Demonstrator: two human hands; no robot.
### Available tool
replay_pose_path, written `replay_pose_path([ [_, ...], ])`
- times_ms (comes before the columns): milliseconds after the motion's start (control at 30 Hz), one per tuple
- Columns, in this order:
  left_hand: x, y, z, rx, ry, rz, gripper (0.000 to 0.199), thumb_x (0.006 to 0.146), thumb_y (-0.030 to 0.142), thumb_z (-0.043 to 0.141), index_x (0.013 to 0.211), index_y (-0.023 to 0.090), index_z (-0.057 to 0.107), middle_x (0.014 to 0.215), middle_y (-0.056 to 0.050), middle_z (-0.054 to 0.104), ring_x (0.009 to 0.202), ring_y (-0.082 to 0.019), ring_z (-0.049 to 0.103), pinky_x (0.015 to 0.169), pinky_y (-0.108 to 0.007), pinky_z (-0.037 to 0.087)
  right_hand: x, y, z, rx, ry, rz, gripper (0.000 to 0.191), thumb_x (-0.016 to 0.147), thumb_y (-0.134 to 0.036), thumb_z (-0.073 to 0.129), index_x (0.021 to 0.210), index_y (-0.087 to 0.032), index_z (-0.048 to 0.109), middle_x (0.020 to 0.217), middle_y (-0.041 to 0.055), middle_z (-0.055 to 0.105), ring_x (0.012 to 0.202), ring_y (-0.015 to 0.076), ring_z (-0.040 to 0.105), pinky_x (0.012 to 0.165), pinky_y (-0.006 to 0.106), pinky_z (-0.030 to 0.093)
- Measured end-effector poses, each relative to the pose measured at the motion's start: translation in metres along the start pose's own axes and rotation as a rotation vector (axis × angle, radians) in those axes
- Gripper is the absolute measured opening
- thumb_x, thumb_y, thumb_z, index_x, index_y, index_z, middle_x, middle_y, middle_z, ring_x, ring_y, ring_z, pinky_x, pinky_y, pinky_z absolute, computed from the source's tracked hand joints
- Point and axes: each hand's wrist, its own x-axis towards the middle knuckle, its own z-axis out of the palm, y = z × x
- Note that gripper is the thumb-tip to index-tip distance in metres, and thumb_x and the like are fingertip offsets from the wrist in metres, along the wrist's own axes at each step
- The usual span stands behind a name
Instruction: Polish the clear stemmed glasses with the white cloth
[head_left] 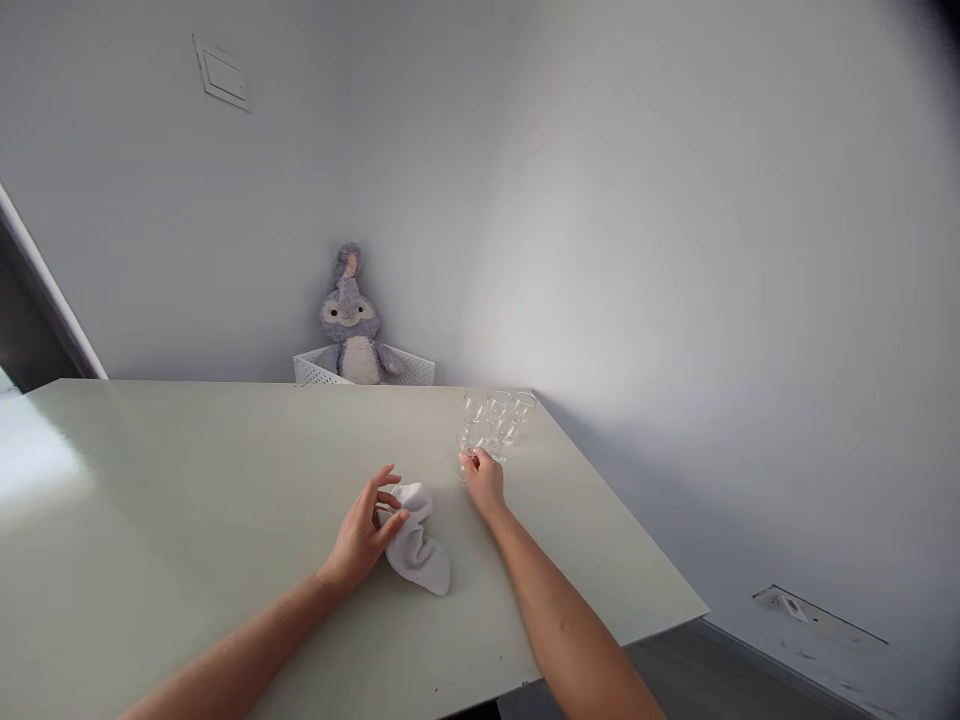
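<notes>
A crumpled white cloth lies on the table, its upper part within the loose curl of my left hand. The thumb rests over the cloth, and the fingers bend around its far side. Farther forward, my right hand pinches a clear glass at the near side of a group of glasses. The fingers and the other glasses partly hide it. Behind it, several clear glasses stand close together near the table's far right corner.
The pale table has its right edge beside the wall. Beyond the far edge, a grey plush toy sits in a white perforated basket. A socket plate is low on the right wall.
</notes>
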Motion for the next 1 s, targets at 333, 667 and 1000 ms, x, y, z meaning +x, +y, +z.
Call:
replay_pose_path([
  [333, 0.002, 0.002, -0.006, -0.012, -0.053, -0.053, 0.045, 0.085, 0.039, 0.041, 0.128, 0.029, 0.029, 0.113, -0.005, 0.051, 0.082, -0.013, 0.056, 0.063, -0.026, 0.046, 0.017, 0.014, 0.001, -0.038, 0.047, 0.099, 0.025, 0.078, -0.036, 0.046, 0.084, -0.018, 0.062, 0.069, 0.0042, 0.065, 0.063, 0.0165, 0.057, 0.056, 0.024, 0.038],
  [667, 0.002, -0.004, -0.007, -0.096, -0.044, -0.09, 0.042, 0.085, 0.042, 0.04, 0.123, 0.026, 0.036, 0.108, -0.004, 0.055, 0.082, -0.013, 0.057, 0.07, -0.028, 0.047, 0.015, 0.007, -0.014, 0.038, 0.063, 0.139, 0.022, 0.074, -0.037, 0.049, 0.08, -0.018, 0.057, 0.062, -0.0004, 0.056, 0.052, 0.0135, 0.05, 0.048, 0.022, 0.035],
  [1000, 0.006, -0.002, -0.01, -0.245, -0.03, -0.118, 0.044, 0.085, 0.051, 0.034, 0.115, 0.02, 0.043, 0.096, -0.005, 0.059, 0.08, -0.015, 0.057, 0.072, -0.029, 0.047, -0.117, -0.055, -0.024, 0.047, -0.38, -0.352, 0.03, 0.071, -0.045, 0.061, 0.086, -0.02, 0.054, 0.081, 0.0034, 0.057, 0.072, 0.0176, 0.052, 0.066, 0.028, 0.042],
])
